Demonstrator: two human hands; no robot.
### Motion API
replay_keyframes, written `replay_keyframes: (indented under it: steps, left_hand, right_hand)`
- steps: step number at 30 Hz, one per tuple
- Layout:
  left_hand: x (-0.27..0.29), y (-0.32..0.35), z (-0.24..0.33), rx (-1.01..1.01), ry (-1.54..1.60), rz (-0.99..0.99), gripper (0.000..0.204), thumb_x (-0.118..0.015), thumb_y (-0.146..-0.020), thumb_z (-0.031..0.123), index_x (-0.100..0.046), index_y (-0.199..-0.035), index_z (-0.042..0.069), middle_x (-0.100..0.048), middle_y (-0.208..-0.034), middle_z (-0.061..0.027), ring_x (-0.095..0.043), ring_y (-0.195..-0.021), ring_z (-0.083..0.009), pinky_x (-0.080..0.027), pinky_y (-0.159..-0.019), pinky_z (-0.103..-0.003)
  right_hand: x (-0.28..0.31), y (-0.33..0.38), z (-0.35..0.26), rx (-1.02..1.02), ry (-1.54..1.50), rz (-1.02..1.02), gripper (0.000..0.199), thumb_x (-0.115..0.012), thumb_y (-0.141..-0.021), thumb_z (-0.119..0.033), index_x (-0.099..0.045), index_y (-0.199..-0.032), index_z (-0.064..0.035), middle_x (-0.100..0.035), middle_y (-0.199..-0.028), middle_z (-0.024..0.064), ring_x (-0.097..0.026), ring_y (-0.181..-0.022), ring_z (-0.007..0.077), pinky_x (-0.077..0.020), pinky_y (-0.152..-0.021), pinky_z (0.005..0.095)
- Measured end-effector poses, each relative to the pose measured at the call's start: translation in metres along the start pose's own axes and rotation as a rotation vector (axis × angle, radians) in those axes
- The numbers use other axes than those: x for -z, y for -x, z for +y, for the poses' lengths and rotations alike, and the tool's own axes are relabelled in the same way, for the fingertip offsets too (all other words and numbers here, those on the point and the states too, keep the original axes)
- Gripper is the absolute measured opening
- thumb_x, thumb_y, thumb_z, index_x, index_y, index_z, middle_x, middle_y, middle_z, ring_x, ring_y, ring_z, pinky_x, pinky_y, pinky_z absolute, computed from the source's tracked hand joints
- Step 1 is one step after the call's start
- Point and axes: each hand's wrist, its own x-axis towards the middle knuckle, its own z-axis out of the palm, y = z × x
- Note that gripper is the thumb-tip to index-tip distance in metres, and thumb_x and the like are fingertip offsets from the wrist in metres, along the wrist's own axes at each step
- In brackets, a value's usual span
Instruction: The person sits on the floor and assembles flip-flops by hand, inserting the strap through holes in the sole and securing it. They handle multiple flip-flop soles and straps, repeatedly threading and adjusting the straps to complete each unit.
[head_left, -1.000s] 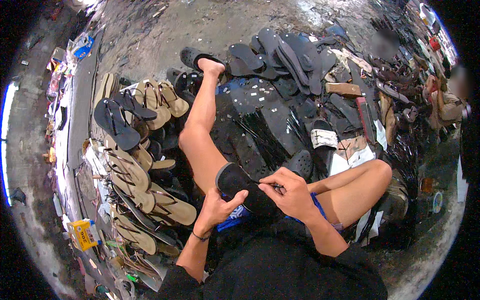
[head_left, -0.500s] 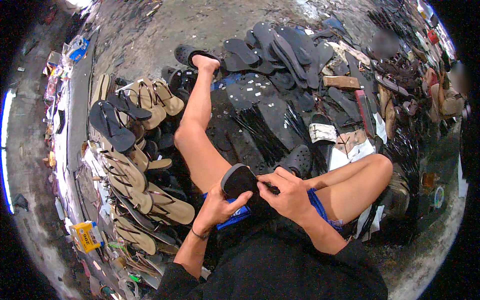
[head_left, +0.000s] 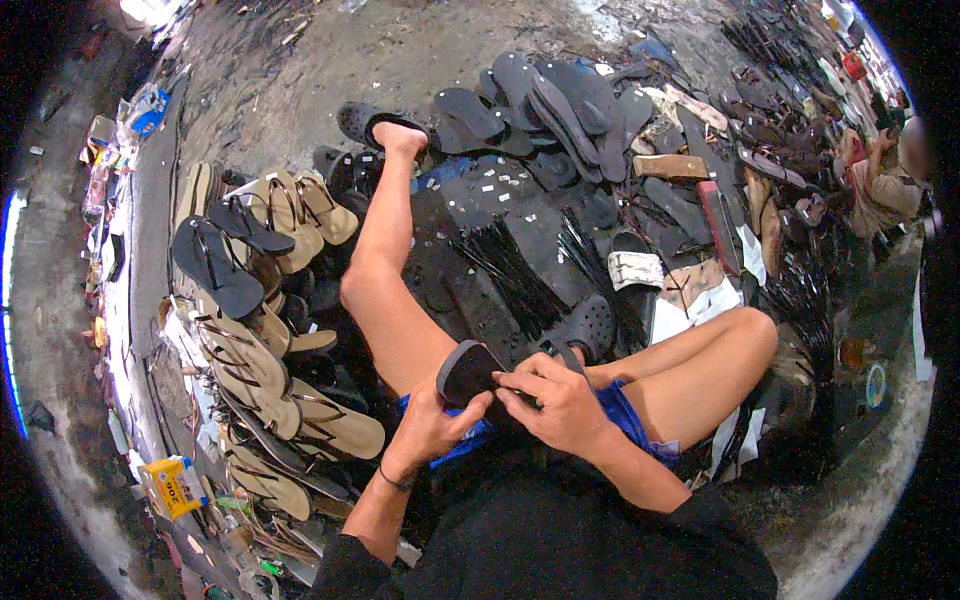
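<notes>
- In the near middle of the head view, a black, flat, round-ended sole (head_left: 464, 372) sits between both hands.
- The left hand (head_left: 430, 420) has its fingers gripping the sole's left side.
- The right hand (head_left: 548, 398) has its fingers closed together at the sole's right; anything pinched there is too small to tell.
- To the left lie beige flip-flops with dark straps (head_left: 340, 418).
- Farther off lie thin, glossy black strips (head_left: 512, 280).

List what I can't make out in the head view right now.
- Head view: left hand's fingers, apart from the thumb, mostly hidden by the black sole.
- Head view: the sole's right end, and whatever the right hand pinches, covered by that hand.
- Head view: left foot's toes, hidden inside the dark clog.
- Head view: person near the right edge, partly blurred.
</notes>
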Motion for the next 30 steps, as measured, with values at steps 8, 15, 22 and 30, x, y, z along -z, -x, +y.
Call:
replay_keyframes:
  steps: [8, 15, 22, 30]
  left_hand:
    - [-0.001, -0.001, -0.006, -0.116, 0.039, -0.052, 0.049, -0.075, -0.085, 0.016, -0.057, -0.127, -0.002, -0.067, -0.115, -0.0162, -0.066, -0.105, -0.0251, -0.051, -0.093, -0.036]
    - [0.004, -0.008, -0.002, -0.091, 0.153, -0.102, 0.042, -0.073, -0.088, 0.013, -0.059, -0.125, -0.001, -0.069, -0.108, -0.0118, -0.067, -0.100, -0.0199, -0.053, -0.091, -0.035]
    - [-0.039, -0.005, 0.015, -0.139, 0.592, 0.377, 0.054, -0.067, -0.086, 0.009, -0.051, -0.136, -0.006, -0.049, -0.142, -0.0200, -0.048, -0.131, -0.0272, -0.036, -0.112, -0.039]
    - [-0.058, 0.016, -0.030, 0.287, 1.069, -0.107, 0.026, -0.059, -0.098, 0.010, -0.061, -0.122, 0.000, -0.066, -0.113, -0.0069, -0.063, -0.103, -0.0175, -0.050, -0.091, -0.032]
  right_hand:
    - [0.009, -0.002, 0.022, 0.004, -0.135, -0.066, 0.018, -0.075, -0.082, -0.012, -0.069, -0.097, -0.0046, -0.070, -0.093, 0.0104, -0.067, -0.070, 0.0226, -0.0546, -0.068, 0.0342]
    - [0.024, -0.012, 0.016, -0.594, -0.485, -0.279, 0.045, -0.083, -0.077, -0.022, -0.064, -0.114, -0.0034, -0.066, -0.119, 0.0183, -0.064, -0.111, 0.0236, -0.0534, -0.087, 0.0356]
    - [0.045, -0.061, 0.042, -0.558, -0.332, 0.088, 0.054, -0.080, -0.082, -0.009, -0.049, -0.126, -0.0027, -0.056, -0.123, 0.0114, -0.058, -0.108, 0.0162, -0.0504, -0.090, 0.0302]
    - [0.054, -0.092, 0.054, -0.077, -0.176, 0.092, 0.022, -0.071, -0.083, 0.003, -0.072, -0.103, -0.0046, -0.064, -0.106, 0.0119, -0.060, -0.108, 0.0224, -0.0466, -0.095, 0.0332]
